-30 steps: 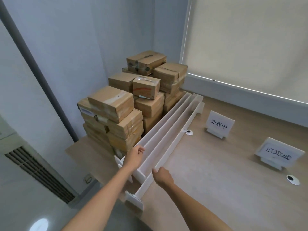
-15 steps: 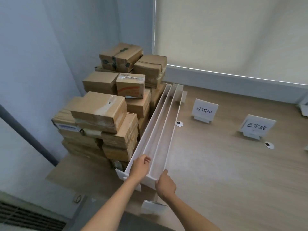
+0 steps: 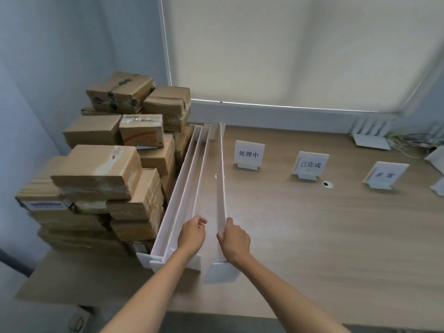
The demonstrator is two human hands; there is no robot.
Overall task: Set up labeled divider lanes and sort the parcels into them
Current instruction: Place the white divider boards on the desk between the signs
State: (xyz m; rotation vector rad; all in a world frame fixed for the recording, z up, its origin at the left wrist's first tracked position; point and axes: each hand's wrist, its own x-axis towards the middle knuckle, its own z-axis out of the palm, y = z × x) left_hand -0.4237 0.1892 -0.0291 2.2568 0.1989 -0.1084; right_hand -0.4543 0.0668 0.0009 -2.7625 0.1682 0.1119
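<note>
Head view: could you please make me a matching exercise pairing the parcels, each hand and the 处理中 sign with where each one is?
Things:
1. parcels
2. left hand
3. right hand
4. 处理中 sign

Places:
A. grips the rightmost divider
B. stands on the table, right of the dividers
C. stacked left of the dividers
D. grips an inner divider

Pairs: 1-C, 2-D, 3-A, 4-B.

Parcels [image 3: 101, 169] stacked left on table [image 3: 312, 236], dividers [image 3: 192, 188] beside them, label stands [image 3: 310, 164] right
</note>
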